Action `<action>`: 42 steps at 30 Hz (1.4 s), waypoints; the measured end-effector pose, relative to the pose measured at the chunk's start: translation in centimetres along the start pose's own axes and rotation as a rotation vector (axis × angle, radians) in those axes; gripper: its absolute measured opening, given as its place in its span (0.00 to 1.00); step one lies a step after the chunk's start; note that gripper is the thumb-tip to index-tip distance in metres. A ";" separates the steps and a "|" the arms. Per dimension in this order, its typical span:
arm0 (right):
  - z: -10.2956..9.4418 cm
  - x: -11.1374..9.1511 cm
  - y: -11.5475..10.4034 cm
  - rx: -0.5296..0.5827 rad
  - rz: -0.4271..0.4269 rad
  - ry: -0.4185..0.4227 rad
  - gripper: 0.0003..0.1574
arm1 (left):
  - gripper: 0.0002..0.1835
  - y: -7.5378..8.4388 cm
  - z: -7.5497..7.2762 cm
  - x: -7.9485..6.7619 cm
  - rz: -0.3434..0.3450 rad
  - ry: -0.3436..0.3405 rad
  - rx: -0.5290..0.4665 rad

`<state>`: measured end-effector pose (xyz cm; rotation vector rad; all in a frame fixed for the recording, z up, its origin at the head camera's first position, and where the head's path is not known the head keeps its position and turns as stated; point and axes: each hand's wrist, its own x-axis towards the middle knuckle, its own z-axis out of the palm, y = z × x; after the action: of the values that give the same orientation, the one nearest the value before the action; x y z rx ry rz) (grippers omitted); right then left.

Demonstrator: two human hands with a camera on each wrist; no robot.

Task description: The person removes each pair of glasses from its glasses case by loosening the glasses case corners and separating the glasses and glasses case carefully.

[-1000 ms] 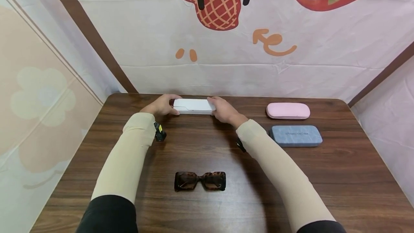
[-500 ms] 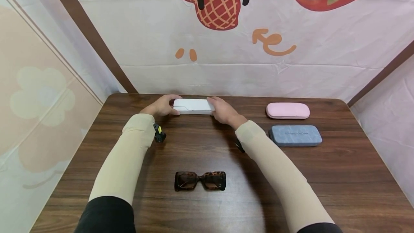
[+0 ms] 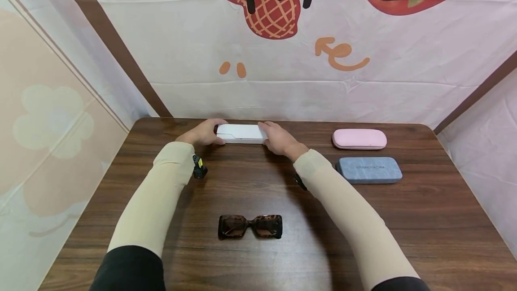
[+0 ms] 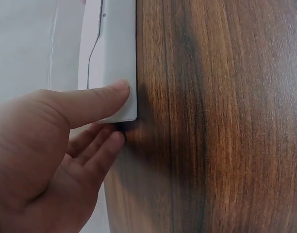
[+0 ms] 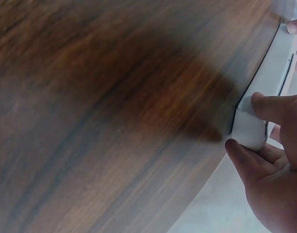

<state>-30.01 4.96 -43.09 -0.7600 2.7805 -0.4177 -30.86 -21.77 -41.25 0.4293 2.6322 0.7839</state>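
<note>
The person holds the white box (image 3: 242,134) by its two ends at the far edge of the table (image 3: 258,183), left of the middle. The left hand (image 3: 203,133) pinches one end, its thumb (image 4: 107,97) on the near face; the right hand (image 3: 278,138) pinches the other, likewise. To handle it well, both should bear evenly and keep the box level and square, without squeezing the lid. The cloth wall (image 3: 282,98) close behind leaves little room. The sunglasses (image 3: 250,224) lie nearer, well apart; the pink case (image 3: 359,139) and blue case (image 3: 368,170) sit right, the blue just beside the right sleeve (image 3: 343,205).
</note>
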 end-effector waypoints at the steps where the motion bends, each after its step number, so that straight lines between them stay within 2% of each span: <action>1: 0.0 0.0 0.0 -0.005 0.000 -0.002 0.41 | 0.35 0.1 0.0 0.0 0.002 -0.001 0.016; 9: -0.2 -0.2 -0.2 -0.017 -0.011 0.008 0.41 | 0.34 0.3 0.1 0.3 0.017 -0.002 0.070; 15: -0.1 -0.3 -0.6 -0.034 0.007 -0.010 0.47 | 0.35 0.9 0.2 0.3 0.023 0.003 0.118; 19: -0.3 -0.5 -1.1 -0.053 0.011 -0.005 0.49 | 0.37 1.6 0.1 0.2 0.037 0.020 0.144; 24: -0.6 -0.9 -1.4 -0.092 0.016 -0.014 0.51 | 0.40 2.5 0.0 -0.2 0.029 0.074 0.159; 27: -0.9 -1.2 -1.3 -0.104 0.027 -0.018 0.53 | 0.42 3.0 0.0 -0.5 0.012 0.098 0.210; 34: -1.7 -2.1 -0.8 -0.124 0.043 -0.016 0.54 | 0.46 4.4 0.2 -1.3 0.024 0.167 0.318; 37: -2.0 -2.6 -0.6 -0.131 0.047 -0.017 0.54 | 0.48 5.1 0.5 -1.5 0.010 0.174 0.335; 42: -2.7 -3.1 -0.3 -0.152 0.056 -0.035 0.55 | 0.50 6.5 1.0 -1.9 -0.010 0.147 0.365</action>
<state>-28.06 6.92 -40.08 -0.7127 2.8170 -0.1830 -27.59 -16.87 -37.84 0.4682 2.9200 0.3384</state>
